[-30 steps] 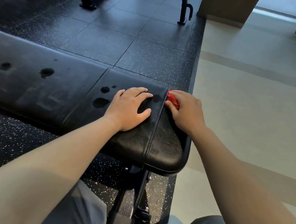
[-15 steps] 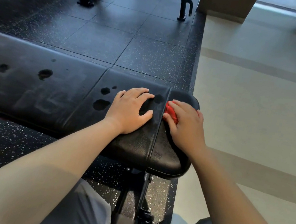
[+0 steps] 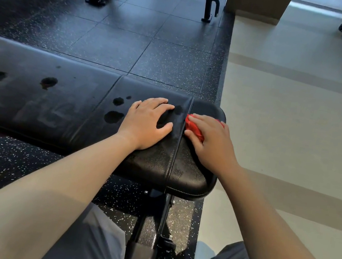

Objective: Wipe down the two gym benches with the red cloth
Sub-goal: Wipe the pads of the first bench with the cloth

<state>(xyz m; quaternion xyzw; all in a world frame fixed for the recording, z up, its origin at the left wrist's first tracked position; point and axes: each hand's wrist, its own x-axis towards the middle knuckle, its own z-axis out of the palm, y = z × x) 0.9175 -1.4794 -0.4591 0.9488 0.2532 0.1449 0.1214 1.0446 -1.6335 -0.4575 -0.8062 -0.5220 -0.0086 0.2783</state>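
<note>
Red cloth (image 3: 195,126) is bunched under the right hand (image 3: 212,142) at the bench (image 3: 81,102) end; left hand (image 3: 148,121) lies flat, fingers straight. Overlapping strokes toward wet spots (image 3: 113,116) advised.

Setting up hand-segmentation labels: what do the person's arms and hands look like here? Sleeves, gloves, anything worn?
Left hand and right hand are both bare: no gloves, rings, watch or wristband visible. Left forearm and right forearm are uncovered to the frame edge, no sleeve in view. The only clothing showing is grey legwear at the bottom.
</note>
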